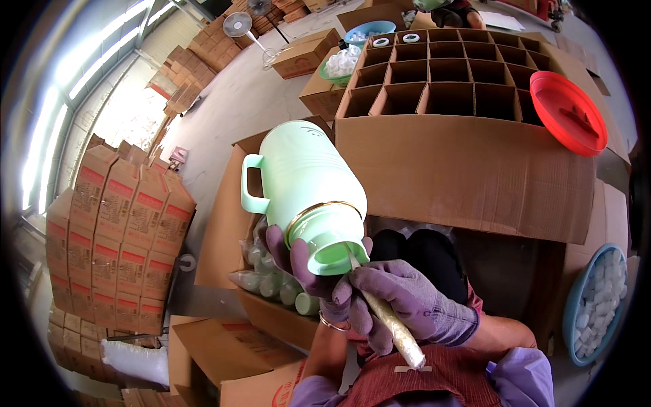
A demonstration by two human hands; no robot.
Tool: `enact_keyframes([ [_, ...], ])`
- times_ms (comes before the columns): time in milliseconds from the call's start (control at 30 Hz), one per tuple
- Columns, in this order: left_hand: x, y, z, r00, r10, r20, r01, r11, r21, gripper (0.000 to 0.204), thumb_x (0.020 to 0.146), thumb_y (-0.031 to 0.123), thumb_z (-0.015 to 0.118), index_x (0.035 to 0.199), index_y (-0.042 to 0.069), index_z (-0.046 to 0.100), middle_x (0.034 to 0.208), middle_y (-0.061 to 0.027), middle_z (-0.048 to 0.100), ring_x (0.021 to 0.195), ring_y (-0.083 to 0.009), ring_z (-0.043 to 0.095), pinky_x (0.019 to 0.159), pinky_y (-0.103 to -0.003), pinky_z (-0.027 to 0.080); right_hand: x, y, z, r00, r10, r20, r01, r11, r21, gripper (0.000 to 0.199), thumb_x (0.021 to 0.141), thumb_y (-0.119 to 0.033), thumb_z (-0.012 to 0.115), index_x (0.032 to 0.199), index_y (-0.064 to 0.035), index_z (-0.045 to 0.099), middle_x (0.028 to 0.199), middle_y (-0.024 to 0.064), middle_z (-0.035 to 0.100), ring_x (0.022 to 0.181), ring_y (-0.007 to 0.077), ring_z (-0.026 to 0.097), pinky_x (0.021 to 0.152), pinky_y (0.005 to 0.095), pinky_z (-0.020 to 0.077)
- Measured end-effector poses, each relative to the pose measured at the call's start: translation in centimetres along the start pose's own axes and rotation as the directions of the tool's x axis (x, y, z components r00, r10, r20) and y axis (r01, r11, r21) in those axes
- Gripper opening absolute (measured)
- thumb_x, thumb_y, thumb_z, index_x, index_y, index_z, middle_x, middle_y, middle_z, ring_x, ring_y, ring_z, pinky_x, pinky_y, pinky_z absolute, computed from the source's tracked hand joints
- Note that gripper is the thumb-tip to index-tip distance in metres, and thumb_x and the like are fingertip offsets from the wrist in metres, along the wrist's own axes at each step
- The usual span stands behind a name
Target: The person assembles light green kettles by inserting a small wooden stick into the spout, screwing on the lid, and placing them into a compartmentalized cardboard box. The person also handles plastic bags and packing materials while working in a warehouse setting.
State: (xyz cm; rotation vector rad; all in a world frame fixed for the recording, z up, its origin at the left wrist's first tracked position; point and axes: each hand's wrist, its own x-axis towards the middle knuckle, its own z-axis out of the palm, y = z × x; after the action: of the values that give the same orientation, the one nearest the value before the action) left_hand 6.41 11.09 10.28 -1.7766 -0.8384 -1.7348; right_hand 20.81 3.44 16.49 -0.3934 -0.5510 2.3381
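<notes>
A mint-green thermos jug (pixel 305 166) with a side handle and a gold ring lies tilted in front of me, its open mouth facing down toward me. My left hand (pixel 302 261), in a purple-grey glove, supports it around the neck. My right hand (pixel 413 298), gloved the same way, is closed around a knife (pixel 397 330) with a thick, pale wrapped handle. The narrow blade meets the rim of the spout. Some left fingers are hidden behind the neck.
A divided carton (pixel 468 156) stands ahead, with a red basin (pixel 568 113) on its right corner. Bagged green cups (pixel 288 292) lie in a box at left. A blue basin (pixel 568 325) of white pieces stands right. Stacked cartons (pixel 108 244) rise at far left.
</notes>
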Motion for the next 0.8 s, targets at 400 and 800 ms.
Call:
enact_keyframes([
  [400,-0.1,0.3,-2.2,0.981,-0.018,0.193,0.005,0.998,0.067,0.074,0.078,0.044,0.081,0.132,0.017,0.039,0.144,-0.0192,0.036,0.137,-0.0474,0.031,0.112,-0.064,0.032,-0.3,-0.9,0.0,0.896,-0.282,0.342,0.386,0.120,-0.915,0.026,0.086,-0.019,0.059,0.100,0.0038,0.059,0.082,0.0182,0.059,0.073,0.0315,0.064,0.065,0.0403,0.0522],
  [800,0.6,-1.1,-3.5,0.920,-0.139,0.367,0.140,0.990,0.025,0.085,0.073,0.037,0.086,0.138,0.005,0.041,0.146,-0.0199,0.037,0.136,-0.0478,0.033,0.111,-0.060,0.032,-4.0,-2.8,-0.1,0.944,-0.322,-0.072,-0.032,0.128,-0.991,0.017,0.093,-0.018,0.059,0.088,-0.0017,0.057,0.074,0.0220,0.060,0.072,0.0387,0.062,0.063,0.0453,0.0491],
])
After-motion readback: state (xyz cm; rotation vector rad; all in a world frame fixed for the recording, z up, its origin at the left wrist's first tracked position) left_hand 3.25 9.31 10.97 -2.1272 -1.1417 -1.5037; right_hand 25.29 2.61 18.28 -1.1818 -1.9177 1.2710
